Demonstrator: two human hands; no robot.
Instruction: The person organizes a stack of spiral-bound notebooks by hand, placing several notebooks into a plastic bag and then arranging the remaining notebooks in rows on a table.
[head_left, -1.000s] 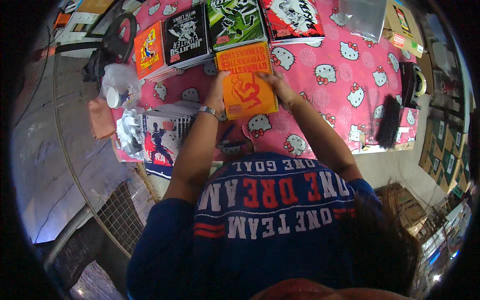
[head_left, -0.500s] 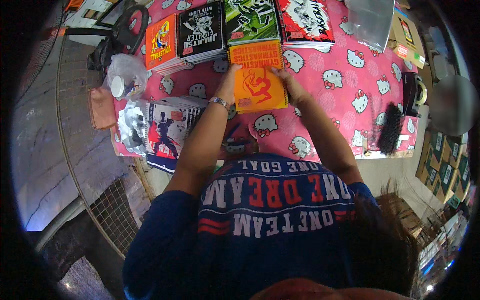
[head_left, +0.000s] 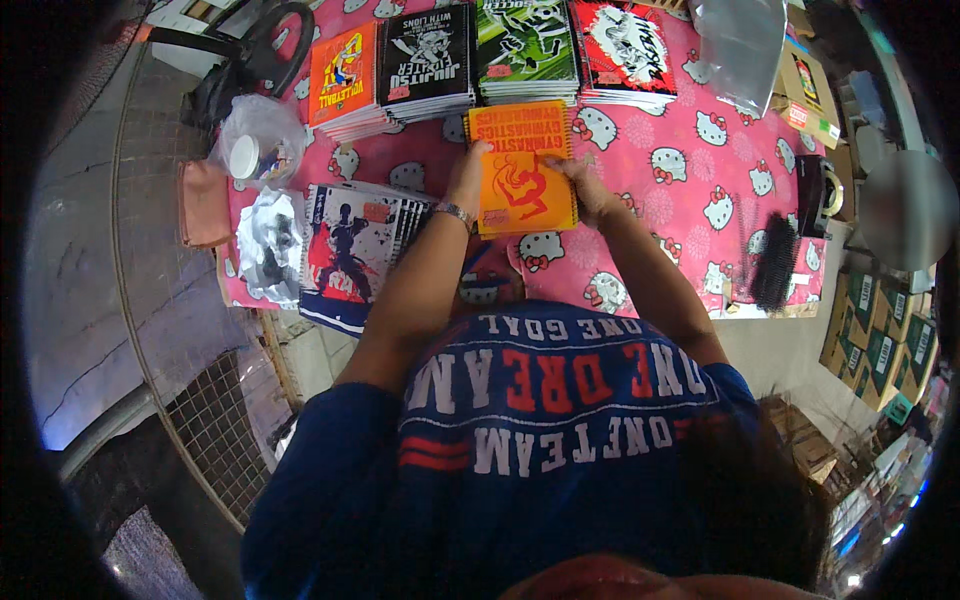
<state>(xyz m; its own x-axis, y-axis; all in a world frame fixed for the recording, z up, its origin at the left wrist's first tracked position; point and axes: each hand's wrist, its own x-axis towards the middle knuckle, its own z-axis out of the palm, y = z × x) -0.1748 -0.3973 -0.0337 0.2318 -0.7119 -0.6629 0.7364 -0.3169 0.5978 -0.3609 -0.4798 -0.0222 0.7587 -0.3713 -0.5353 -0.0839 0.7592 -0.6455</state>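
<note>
Between both hands I hold an orange spiral notebook with a red gymnast figure on its cover. My left hand grips its left edge, and my right hand closes on its right edge, thumb on the cover. Beyond it, in a row, lie stacks of spiral notebooks: an orange one, a black one, a green one and a red and white one. Left of my left forearm sits a stack of white notebooks with a dark fighter figure.
A pink cartoon-cat cloth covers the table. At its left are a clear bag with a white-lidded jar, crumpled white plastic and a salmon pouch. On the right are a black bristly object, a tape dispenser and cardboard boxes.
The orange notebook, still in both hands, has come slightly toward me and away from the green stack. The whole view has shifted a little.
</note>
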